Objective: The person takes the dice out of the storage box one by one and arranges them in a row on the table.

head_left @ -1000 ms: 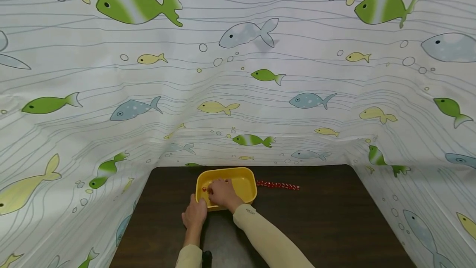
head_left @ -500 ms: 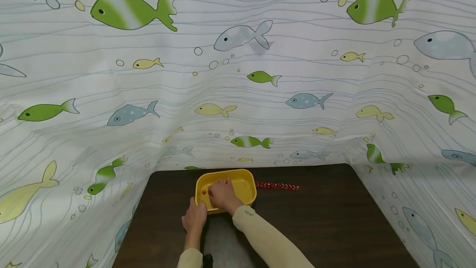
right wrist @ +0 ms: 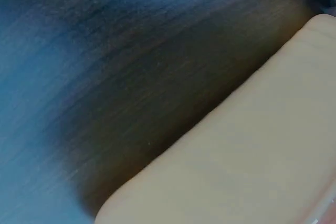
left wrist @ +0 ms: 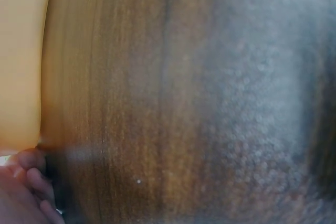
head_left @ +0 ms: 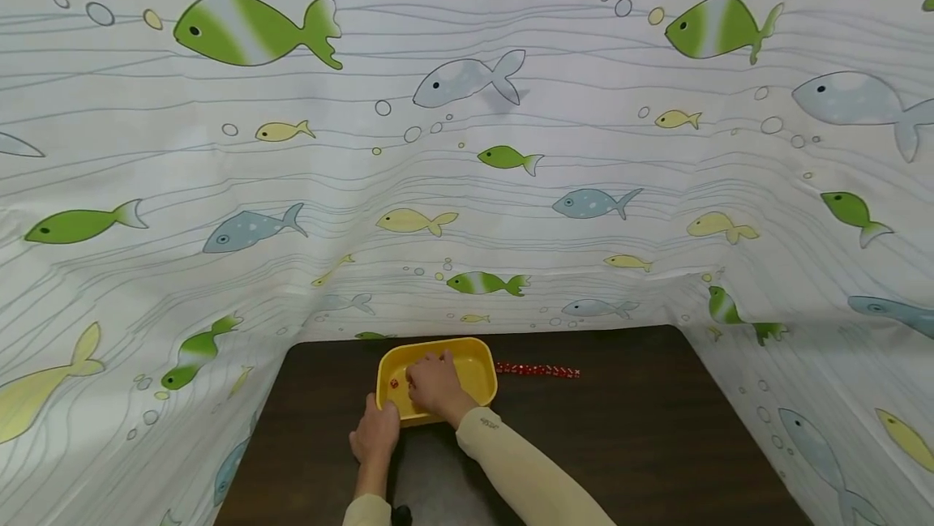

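Note:
A shallow yellow tray [head_left: 474, 348] sits on the dark table. At its near left corner my left hand [head_left: 376, 429] grips the rim, thumb on top and fingers down the outer wall. The left wrist view catches those fingers [left wrist: 39, 179] beside the tray wall [left wrist: 21, 56]. Inside the tray my right hand [head_left: 436, 387] reaches down with bent fingers; its fingertips hide what lies under them, and I cannot tell whether they pinch a die. One red die [head_left: 394, 383] lies in the tray just left of them. The right wrist view shows mostly the tray's pale outer wall [right wrist: 226, 156].
Right of the tray a row of several red dice [head_left: 540, 369] lies on the dark wood-grain table [head_left: 627, 437]. A white fish-printed curtain [head_left: 467, 250] surrounds the table at the back and both sides.
The head view has shifted slightly, so the whole scene sits a little lower. Both hands stay at the tray; a bit of red seen at the right fingertips earlier is now covered.

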Demonstrator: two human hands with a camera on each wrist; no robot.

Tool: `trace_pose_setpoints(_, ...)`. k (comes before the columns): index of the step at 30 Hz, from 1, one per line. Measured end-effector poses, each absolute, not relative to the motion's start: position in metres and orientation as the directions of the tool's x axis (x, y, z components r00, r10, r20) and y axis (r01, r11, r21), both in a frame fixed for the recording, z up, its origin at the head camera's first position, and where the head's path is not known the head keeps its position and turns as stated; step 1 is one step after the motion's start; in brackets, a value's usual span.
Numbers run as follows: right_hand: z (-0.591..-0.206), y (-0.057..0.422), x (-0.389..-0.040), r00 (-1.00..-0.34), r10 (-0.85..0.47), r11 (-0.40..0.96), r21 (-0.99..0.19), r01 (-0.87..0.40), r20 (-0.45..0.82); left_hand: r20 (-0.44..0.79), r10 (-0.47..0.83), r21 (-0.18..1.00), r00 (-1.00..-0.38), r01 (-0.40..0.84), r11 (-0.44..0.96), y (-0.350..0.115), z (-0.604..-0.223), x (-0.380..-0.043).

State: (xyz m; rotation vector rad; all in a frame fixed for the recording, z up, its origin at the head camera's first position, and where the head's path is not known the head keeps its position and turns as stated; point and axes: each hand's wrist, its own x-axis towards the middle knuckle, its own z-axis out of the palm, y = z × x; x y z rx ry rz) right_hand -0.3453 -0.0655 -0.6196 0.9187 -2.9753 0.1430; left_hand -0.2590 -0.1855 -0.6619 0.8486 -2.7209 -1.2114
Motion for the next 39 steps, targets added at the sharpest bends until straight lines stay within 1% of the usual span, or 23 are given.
trace_pose_setpoints(9, -0.610, -0.056, -0.347, -0.817, -0.567, 0.813, -0.086, -0.575, 0.104, -0.198, -0.489, 0.697, -0.850, -0.473, 0.540, -0.189, -0.659, -0.256)
trace_pose_setpoints(15, -0.604, -0.041, -0.346, -0.814, -0.564, 0.806, -0.125, -0.579, 0.139, -0.196, -0.486, 0.707, -0.852, -0.466, 0.531, -0.190, -0.661, -0.254)
trace_pose_setpoints(21, -0.598, -0.023, -0.347, -0.832, -0.529, 0.820, -0.154, -0.552, 0.168, -0.189, -0.476, 0.715, -0.859, -0.453, 0.533, -0.190, -0.663, -0.254)
trace_pose_setpoints(30, -0.595, 0.005, -0.352, -0.840, -0.485, 0.841, -0.134, -0.524, 0.242, -0.196, -0.460, 0.722, -0.866, -0.445, 0.530, -0.189, -0.662, -0.254)
trace_pose_setpoints(39, -0.582, 0.028, -0.359, -0.861, -0.452, 0.847, -0.190, -0.496, 0.232, -0.207, -0.447, 0.724, -0.870, -0.443, 0.528, -0.188, -0.658, -0.254)
